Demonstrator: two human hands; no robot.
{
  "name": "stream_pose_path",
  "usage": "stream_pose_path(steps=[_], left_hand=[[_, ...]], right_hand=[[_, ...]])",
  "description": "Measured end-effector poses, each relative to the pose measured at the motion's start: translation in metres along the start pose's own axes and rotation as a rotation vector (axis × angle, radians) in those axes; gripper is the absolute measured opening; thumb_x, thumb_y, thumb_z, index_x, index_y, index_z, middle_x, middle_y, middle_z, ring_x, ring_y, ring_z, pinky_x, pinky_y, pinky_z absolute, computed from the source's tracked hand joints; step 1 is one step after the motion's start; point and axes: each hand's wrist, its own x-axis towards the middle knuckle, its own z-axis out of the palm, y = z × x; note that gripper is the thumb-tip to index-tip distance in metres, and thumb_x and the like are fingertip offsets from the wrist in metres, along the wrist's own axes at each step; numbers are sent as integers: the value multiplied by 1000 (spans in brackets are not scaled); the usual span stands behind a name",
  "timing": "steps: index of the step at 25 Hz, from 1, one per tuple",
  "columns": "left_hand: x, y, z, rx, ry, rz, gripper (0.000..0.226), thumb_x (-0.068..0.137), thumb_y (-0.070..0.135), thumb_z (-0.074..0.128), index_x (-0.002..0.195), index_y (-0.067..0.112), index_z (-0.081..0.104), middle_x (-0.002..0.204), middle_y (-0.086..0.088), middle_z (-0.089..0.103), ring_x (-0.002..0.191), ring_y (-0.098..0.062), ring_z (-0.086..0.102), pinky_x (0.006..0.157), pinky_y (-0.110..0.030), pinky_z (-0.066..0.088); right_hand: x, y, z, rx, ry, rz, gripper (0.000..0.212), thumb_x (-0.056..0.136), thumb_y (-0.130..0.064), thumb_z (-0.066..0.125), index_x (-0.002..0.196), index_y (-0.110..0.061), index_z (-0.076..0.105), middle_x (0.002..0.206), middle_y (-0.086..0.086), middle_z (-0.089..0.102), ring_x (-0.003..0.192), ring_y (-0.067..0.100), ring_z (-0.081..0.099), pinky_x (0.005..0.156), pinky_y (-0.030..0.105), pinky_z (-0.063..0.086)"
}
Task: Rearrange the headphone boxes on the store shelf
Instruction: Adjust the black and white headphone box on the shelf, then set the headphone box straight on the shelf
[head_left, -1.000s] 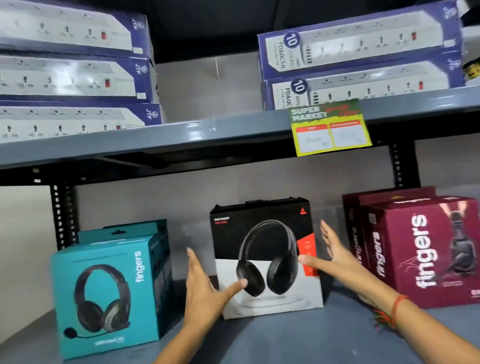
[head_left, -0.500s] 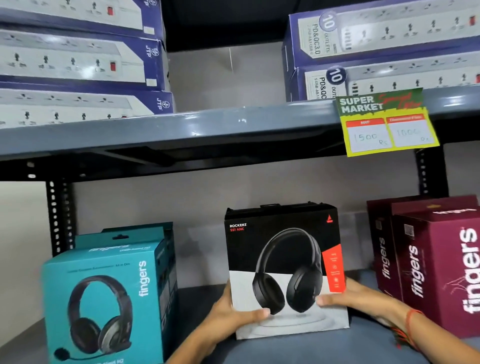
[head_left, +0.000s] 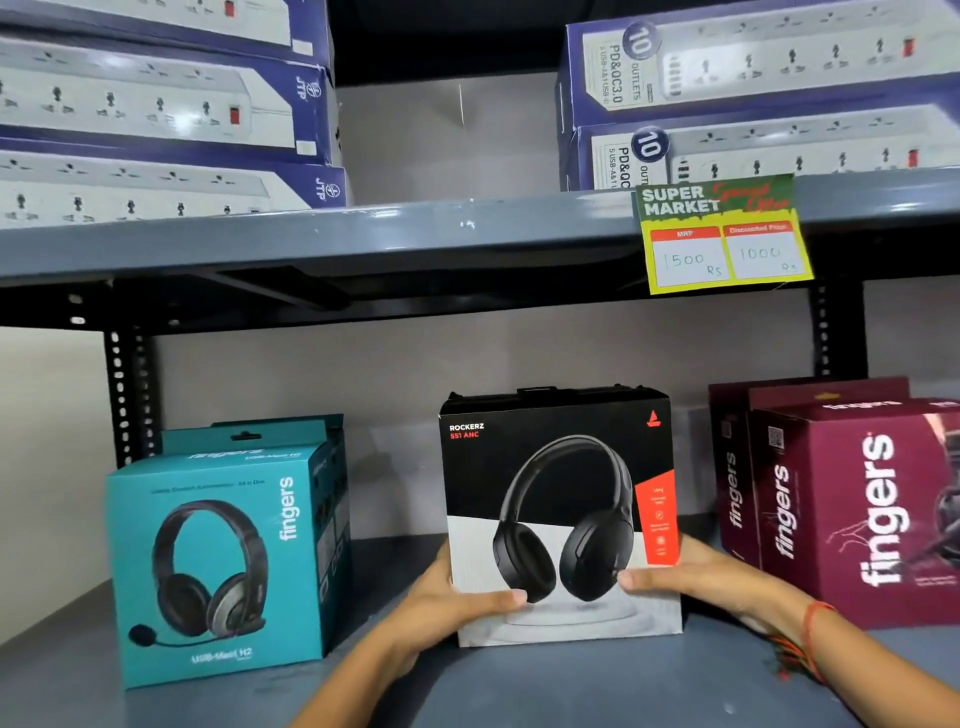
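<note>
Black-and-white cardboard headphone box (head_left: 561, 514), glossy, squarish, printed with black over-ear headphones and a red side stripe; lettering reads ROCKERZ 551 ANC. Stands upright at centre of the grey metal lower shelf (head_left: 597, 686), printed face toward the camera, taller axis roughly vertical, top leaning slightly back.

Left hand (head_left: 457, 592) clasps the box's lower left edge: thumb across the front face, pointing right, the other fingers hidden behind the side. Right hand (head_left: 696, 571) mirrors it on the lower right edge, thumb laid flat on the front pointing left, palm against the side. Both hands closed on the box; forearms rise from the bottom of frame. Orange thread bracelet (head_left: 810, 634) on the right wrist.

Teal cardboard headset box (head_left: 218, 561) stands to the left, apart from the held box, a second teal one behind it. Maroon cardboard boxes (head_left: 852, 504) marked "fingers" stand to the right, near the right hand.

Yellow-and-green paper price tag (head_left: 722, 234) hangs from the grey upper shelf edge (head_left: 363, 234). Long blue-and-white power strip cartons (head_left: 156, 104) lie stacked flat above.
</note>
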Motion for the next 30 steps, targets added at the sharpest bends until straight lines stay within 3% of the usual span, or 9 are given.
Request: stream_pose_path(steps=[3, 5, 9, 12, 15, 18, 21, 24, 30], left_hand=[[-14, 13, 5, 29, 61, 35, 108, 52, 55, 94, 144, 31, 43, 132, 17, 66, 123, -3, 60, 110, -33, 46], [-31, 21, 1, 99, 268, 106, 128, 51, 81, 77, 157, 31, 25, 155, 11, 47, 141, -11, 45, 119, -36, 35], [-79, 21, -43, 439, 688, 594, 97, 80, 80, 45, 158, 39, 3, 169, 13, 5, 156, -7, 8, 124, -26, 10], [-106, 10, -108, 582, 914, 663, 103, 82, 69, 53, 156, 41, -13, 168, 13, -16, 156, -10, -7, 125, -27, -3], [-122, -24, -173, 665, 1003, 497, 127, 69, 82, 53, 156, 28, -22, 164, 9, -26, 154, -11, -17, 124, -29, -8], [-121, -57, -214, 375, 809, 184, 157, 44, 88, 70, 160, 15, -8, 167, -2, -1, 155, -17, 4, 126, -42, 10], [-114, -71, -243, 10, 496, 5, 127, 54, 24, 99, 153, 11, 21, 150, -11, 49, 127, -22, 54, 105, -30, 46], [-101, -77, -266, -91, 191, -101, 107, 61, 13, 97, 147, 14, 33, 120, 1, 68, 100, -9, 67, 71, -11, 55], [-94, -82, -287, -78, 34, -99, 97, 56, 27, 98, 138, 27, 47, 118, 9, 75, 101, -3, 73, 79, -16, 56]], right_hand=[[-14, -13, 11, -7, 142, -89, 120, 44, -60, 89, 147, -33, 33, 145, -14, 51, 115, -15, 53, 89, 11, 47], [-23, -26, 23, -40, 475, -212, 142, 34, -74, 82, 154, -39, 14, 159, -10, 30, 137, -4, 38, 110, 22, 34], [-53, -66, 84, -132, 952, -655, 115, 59, -57, 74, 156, -37, 15, 164, -19, 14, 151, 7, 17, 122, 35, 20], [-48, -107, 168, -173, 814, -880, 98, 68, -44, 74, 151, -39, 23, 162, -9, 24, 148, 16, 28, 119, 33, 27], [-2, -132, 232, -318, 529, -778, 97, 72, -56, 71, 153, -37, 20, 163, -15, 19, 150, 3, 18, 122, 33, 21], [56, -136, 262, -324, 265, -434, 118, 71, -61, 74, 156, -35, -3, 163, -18, 2, 144, -8, 3, 121, 26, 10], [97, -127, 278, -174, 16, -185, 129, 63, -56, 85, 157, -31, 0, 161, -15, 18, 145, 1, 20, 121, 29, 21], [111, -128, 288, -30, -148, -135, 95, 69, -35, 88, 147, -32, 34, 139, -13, 58, 124, 3, 58, 108, 32, 47], [115, -130, 301, 53, -121, -84, 59, 70, -31, 87, 124, -31, 61, 119, -10, 73, 110, 6, 68, 101, 32, 52]])
